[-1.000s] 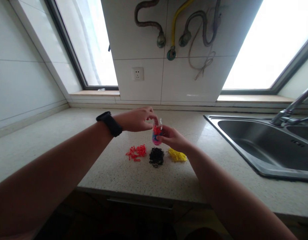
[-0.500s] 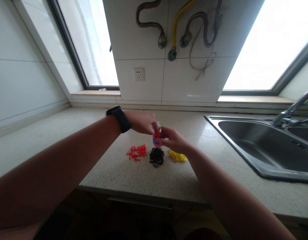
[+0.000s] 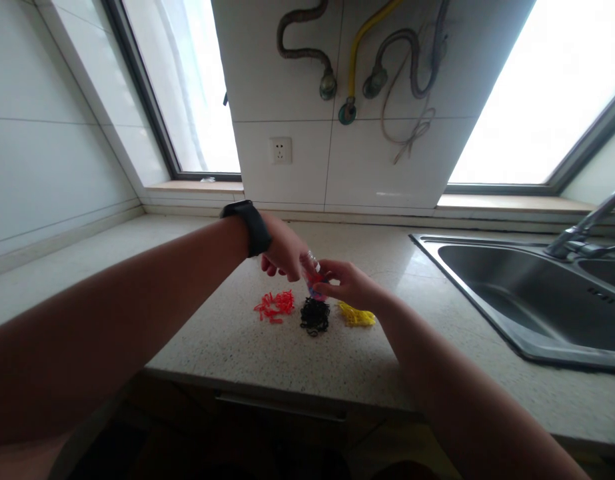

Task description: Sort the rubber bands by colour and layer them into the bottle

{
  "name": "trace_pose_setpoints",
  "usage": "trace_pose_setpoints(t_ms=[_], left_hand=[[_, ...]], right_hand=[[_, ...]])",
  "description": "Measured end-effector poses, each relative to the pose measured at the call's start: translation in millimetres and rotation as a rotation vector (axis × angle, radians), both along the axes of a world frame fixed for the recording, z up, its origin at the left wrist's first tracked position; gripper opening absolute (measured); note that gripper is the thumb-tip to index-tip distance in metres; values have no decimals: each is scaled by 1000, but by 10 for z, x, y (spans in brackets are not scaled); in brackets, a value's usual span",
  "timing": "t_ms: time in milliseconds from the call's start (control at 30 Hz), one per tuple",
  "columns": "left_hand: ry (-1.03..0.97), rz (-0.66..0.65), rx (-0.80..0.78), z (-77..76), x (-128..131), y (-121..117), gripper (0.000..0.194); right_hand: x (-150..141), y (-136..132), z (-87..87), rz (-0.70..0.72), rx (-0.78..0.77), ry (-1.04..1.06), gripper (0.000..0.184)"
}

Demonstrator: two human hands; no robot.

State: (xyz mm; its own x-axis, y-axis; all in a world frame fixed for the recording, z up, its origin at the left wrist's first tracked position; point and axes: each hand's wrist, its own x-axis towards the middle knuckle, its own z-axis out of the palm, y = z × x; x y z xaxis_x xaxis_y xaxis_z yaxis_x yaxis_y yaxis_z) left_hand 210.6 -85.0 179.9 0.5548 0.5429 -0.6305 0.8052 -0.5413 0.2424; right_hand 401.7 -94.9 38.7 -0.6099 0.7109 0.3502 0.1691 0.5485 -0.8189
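Note:
My right hand point(image 3: 353, 283) holds a small clear bottle point(image 3: 318, 295) with red, blue and pink bits inside, its mouth tilted toward the left. Thumb and fingers grip the bottle's side. From the left, my left hand point(image 3: 286, 248), with a black watch point(image 3: 251, 225) on the wrist, reaches a finger into the bottle's mouth. The other visible fingers curl below it, apart from that finger; the fingertip is hard to make out. On the counter lie three small piles of what look like rubber bands: red point(image 3: 276, 305), black point(image 3: 315, 317) and yellow point(image 3: 357, 315). The black pile is just below the bottle.
A speckled pale counter point(image 3: 267, 360) runs beneath everything, its front edge near me. To the right is a metal sink point(image 3: 492, 287) with a tap point(image 3: 582, 230). Hoses point(image 3: 417, 60) and a socket point(image 3: 280, 151) are on the tiled wall.
My left hand has turned over and pushed its finger deeper into the bottle. The bottle has tilted more toward the left and come slightly lower. The piles look the same.

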Motion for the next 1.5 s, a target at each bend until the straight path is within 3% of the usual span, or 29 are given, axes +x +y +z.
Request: trace_pose_setpoints(t_ms=[233, 433, 533, 767, 933, 1067, 1133, 1200, 1300, 1400, 1500], left_hand=[[-189, -64, 191, 236, -124, -42, 47], [-170, -141, 351, 203, -95, -55, 42], [-144, -179, 286, 177, -20, -72, 42], [-101, -80, 80, 170, 49, -80, 43], [-293, -32, 195, 294, -87, -47, 40], [-546, 90, 340, 326, -353, -30, 46], [-652, 167, 386, 218, -523, -32, 46], [-702, 227, 392, 7, -689, -33, 47], [-603, 247, 285, -436, -898, -17, 50], [-565, 212, 274, -882, -1051, 6, 50], [-630, 305, 257, -1203, -1178, 4, 47]], right_hand=[[42, 81, -39, 49, -207, 193, 35], [33, 61, -11, 45, -203, 257, 36], [27, 28, 23, 54, -200, 245, 35], [37, 18, 24, 79, -203, 212, 30], [54, 58, 5, 65, -251, 263, 41], [82, 96, -8, 20, -283, 324, 46], [97, 119, -20, 0, -272, 330, 44], [109, 141, -33, -22, -257, 326, 43], [120, 164, -50, -46, -245, 317, 43], [126, 176, -65, -47, -254, 318, 45], [129, 180, -84, -48, -289, 363, 50]])
